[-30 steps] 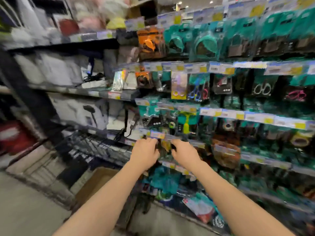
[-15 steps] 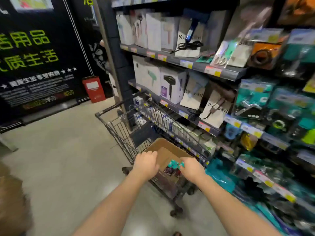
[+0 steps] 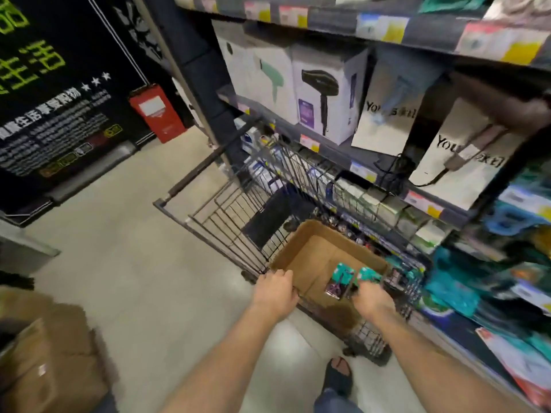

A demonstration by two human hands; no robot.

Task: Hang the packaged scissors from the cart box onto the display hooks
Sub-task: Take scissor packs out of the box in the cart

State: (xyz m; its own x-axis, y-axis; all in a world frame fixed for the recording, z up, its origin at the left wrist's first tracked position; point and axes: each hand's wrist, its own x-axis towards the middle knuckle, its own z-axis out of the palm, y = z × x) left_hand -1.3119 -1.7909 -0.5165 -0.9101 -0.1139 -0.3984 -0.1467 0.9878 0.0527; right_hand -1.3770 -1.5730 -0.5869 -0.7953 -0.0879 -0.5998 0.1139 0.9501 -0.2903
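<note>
The cart box (image 3: 316, 257) is plain brown cardboard, open at the top, its brown floor showing. Two packaged scissors (image 3: 340, 281) stand upright side by side just above the box's near right corner. Both are on teal cards. The left pack shows dark, purplish handles and the right one is blurred. The right hand (image 3: 372, 301) holds their lower edges. The left hand (image 3: 275, 290) grips the box's near left corner.

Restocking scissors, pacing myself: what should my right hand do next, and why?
Probably lift the packs out of the box: the right hand seems to grip them, upright above the box floor, while the left hand holds the box rim.
</note>
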